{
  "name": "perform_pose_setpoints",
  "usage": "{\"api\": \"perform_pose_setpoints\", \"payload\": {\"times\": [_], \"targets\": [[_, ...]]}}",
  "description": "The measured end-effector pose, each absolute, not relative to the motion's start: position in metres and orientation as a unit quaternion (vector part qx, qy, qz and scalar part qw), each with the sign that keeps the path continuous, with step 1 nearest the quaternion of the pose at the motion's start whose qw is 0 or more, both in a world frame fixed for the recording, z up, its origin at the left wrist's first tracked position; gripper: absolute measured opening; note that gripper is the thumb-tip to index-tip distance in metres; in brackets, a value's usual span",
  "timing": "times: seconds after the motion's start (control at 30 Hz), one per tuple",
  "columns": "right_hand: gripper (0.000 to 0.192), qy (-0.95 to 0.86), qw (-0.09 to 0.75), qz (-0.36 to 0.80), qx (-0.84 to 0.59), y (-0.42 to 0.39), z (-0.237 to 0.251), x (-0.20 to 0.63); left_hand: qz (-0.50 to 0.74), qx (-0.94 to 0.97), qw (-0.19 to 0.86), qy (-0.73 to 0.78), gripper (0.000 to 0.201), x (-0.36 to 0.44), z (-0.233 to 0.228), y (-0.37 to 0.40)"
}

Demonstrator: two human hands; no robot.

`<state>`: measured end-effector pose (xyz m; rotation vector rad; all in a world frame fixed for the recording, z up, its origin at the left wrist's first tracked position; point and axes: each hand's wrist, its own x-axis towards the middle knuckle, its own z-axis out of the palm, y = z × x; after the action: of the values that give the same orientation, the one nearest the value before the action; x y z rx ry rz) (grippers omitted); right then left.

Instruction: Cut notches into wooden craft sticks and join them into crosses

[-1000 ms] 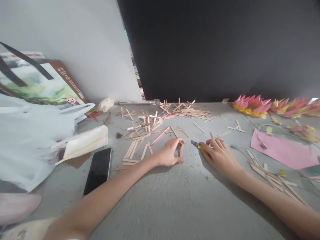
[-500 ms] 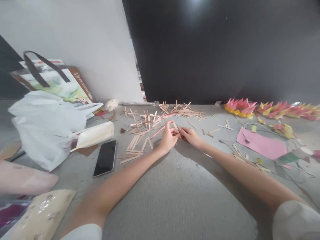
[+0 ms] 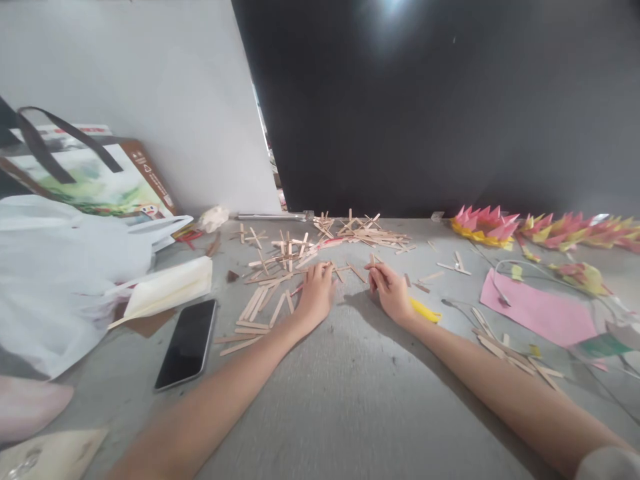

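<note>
Right hand [image 3: 393, 289]: fingers curled around a short wooden stick [image 3: 371, 261], upright, tip above the fingertips. Left hand [image 3: 315, 291]: fingers loosely spread, flat upon scattered craft sticks [image 3: 265, 301]. Yellow utility knife [image 3: 425, 311] just beside right wrist.

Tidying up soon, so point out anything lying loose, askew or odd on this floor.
Wooden sticks lie scattered in a loose heap beyond the left hand. A yellow cutter lies partly under the right hand's wrist. Phone lies askew nearby.

short wooden stick [image 3: 372, 261], upright, pinched in right hand [image 3: 391, 291]
</note>
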<state>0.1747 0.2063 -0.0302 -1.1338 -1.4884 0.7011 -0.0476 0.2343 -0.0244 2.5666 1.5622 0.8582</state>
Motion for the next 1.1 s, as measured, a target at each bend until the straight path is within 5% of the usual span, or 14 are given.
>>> {"api": "perform_pose_setpoints", "payload": {"times": [0.23, 0.57, 1.1], "targets": [[0.045, -0.592, 0.536, 0.422, -0.430, 0.201, -0.023, 0.164, 0.287, 0.818, 0.067, 0.493, 0.010, -0.052, -0.029, 0.241], [0.045, -0.455, 0.574, 0.538, -0.417, 0.206, -0.020, 0.170, 0.395, 0.785, 0.162, 0.448, 0.016, -0.051, -0.035, 0.233], [0.045, -0.416, 0.548, 0.624, -0.370, 0.207, -0.020, 0.174, 0.420, 0.817, 0.138, 0.370, 0.020, -0.051, -0.033, 0.228]]}}
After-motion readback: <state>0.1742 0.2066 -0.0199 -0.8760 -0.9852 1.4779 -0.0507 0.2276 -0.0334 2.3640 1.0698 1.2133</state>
